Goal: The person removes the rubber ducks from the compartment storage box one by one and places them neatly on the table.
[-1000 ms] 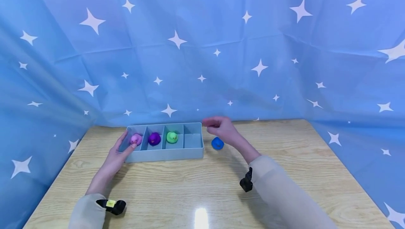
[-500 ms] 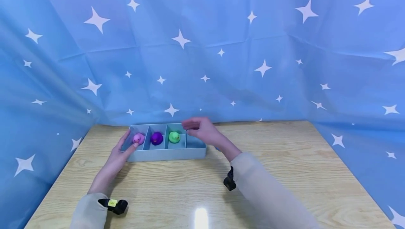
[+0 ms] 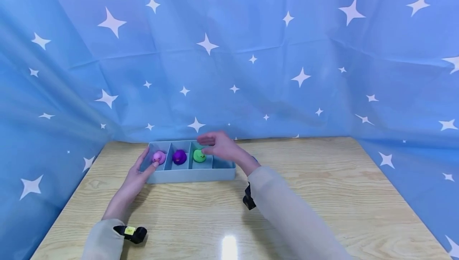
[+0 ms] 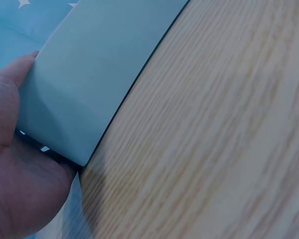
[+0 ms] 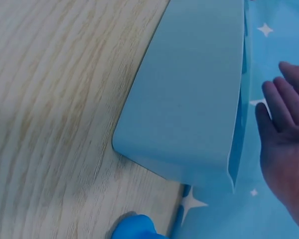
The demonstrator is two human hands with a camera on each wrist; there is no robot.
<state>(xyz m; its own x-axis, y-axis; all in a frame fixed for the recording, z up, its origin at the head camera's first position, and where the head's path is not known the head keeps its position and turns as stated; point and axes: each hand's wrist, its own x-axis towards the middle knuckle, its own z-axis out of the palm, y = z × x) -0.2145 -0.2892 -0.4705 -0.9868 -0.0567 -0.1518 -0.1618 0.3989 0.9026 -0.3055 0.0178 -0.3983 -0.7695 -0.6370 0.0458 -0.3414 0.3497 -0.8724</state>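
Note:
A pale blue divided box (image 3: 190,176) sits near the table's back edge. Its compartments hold a pink rubber duck (image 3: 159,157), a purple rubber duck (image 3: 179,157) and a green rubber duck (image 3: 199,156), from left to right. My left hand (image 3: 134,178) grips the box's left end, thumb at the front rim; the left wrist view shows that palm against the end wall. Above the box's right part hovers my right hand (image 3: 220,146), fingers extended and holding nothing. It partly covers the rightmost compartment. On the table beyond the box's right end lies a blue rubber duck (image 5: 137,228), mostly hidden in the head view.
The wooden table (image 3: 186,216) extends in front of and to the right of the box. A blue curtain with white stars (image 3: 229,52) hangs close behind the table. Each sleeve carries a small black wrist camera (image 3: 134,234).
My right hand has moved left, from beside the blue duck to over the box's right part. My left hand stays at the box's left end. The view has shifted slightly.

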